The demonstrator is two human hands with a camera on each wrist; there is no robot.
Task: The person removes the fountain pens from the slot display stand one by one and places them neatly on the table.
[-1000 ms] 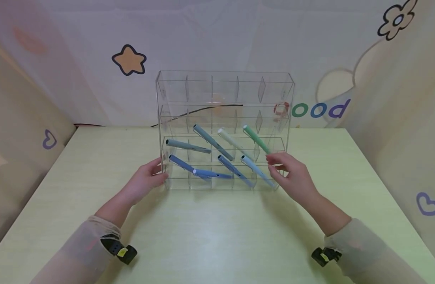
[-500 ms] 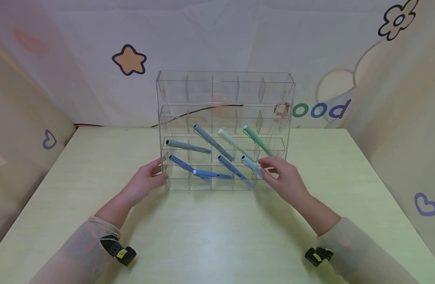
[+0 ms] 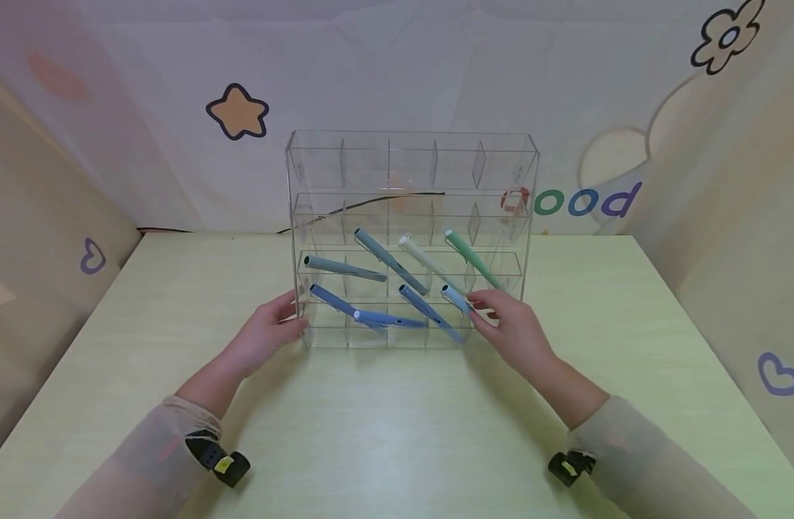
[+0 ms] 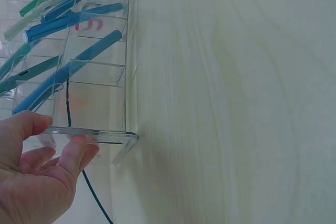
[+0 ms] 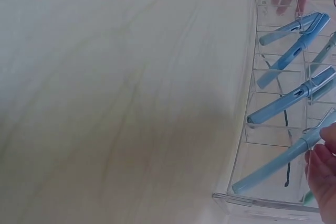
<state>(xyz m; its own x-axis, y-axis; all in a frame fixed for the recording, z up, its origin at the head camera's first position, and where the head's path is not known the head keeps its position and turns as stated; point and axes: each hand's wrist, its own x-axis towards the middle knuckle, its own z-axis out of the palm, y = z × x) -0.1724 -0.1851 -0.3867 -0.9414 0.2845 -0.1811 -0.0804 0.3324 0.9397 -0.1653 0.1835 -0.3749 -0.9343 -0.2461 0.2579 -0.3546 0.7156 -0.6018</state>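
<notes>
A clear acrylic rack (image 3: pixel 525 169) stands on the table, divided into rows of compartments. In the head view my left hand (image 3: pixel 262 333) grips its left side panel low down; the left wrist view shows thumb and fingers on either side of the panel edge (image 4: pixel 105 132). My right hand (image 3: pixel 516 331) pinches a light blue pen (image 3: pixel 454 297) near its clip, at the lower right. That pen (image 5: pixel 270 167) slants in the bottom end compartment in the right wrist view. Beside it leans a darker blue pen (image 3: pixel 429 311); above is a green pen (image 3: pixel 471 258).
Other pens lie tilted in the two lower rows: a pale green pen (image 3: pixel 429 261), two grey-blue pens, a blue pen (image 3: pixel 390 318) and a dark blue pen (image 3: pixel 332 298). A patterned cloth (image 3: pixel 384 72) hangs behind the table (image 3: pixel 384 418); a dark cord runs behind the rack.
My right hand has come away from the green pen, moved left and slightly down, and now pinches the light blue pen. The left hand stays on the rack's side.
</notes>
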